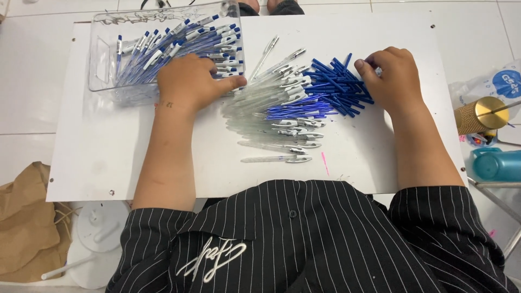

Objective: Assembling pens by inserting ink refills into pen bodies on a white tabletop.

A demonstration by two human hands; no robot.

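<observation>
Two hands (190, 81) (393, 78) touch pen tray (103, 59), blue refills (331, 87).

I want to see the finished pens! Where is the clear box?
In the head view, the clear plastic box sits at the far left corner of the white board, full of blue-and-white pens, just beyond the left hand.

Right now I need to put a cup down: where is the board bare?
Bare: the white board near its front-left edge, and the front-right strip beside the right forearm. Crowded: the middle, with clear barrels and blue refills, and the tray.
</observation>
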